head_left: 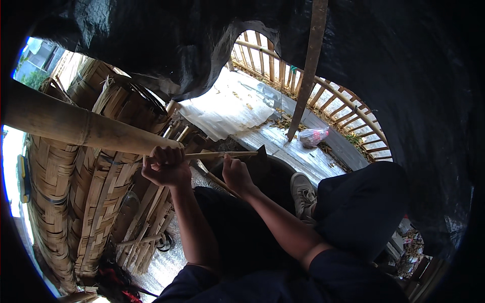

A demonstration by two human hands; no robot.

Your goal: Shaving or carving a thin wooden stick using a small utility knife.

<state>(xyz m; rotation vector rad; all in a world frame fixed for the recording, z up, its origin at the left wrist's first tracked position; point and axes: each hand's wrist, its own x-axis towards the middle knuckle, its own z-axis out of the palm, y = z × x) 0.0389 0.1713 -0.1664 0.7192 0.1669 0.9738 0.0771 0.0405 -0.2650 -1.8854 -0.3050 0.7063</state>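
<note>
Here's the left hand clenched round the stick, which runs rightward past the curled right hand, its grip unclear.

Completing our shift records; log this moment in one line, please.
left hand: closed around stick | right hand: at stick, grip unclear | pole: beside left hand | woven bamboo: left side

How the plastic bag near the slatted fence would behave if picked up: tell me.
The plastic bag would probably be floppy, since its thin film is crinkled. It may feel slippery, as the film looks shiny. Its rounded lump seems unlikely to roll freely; its pinkish contents are too blurred to judge weight.
</note>
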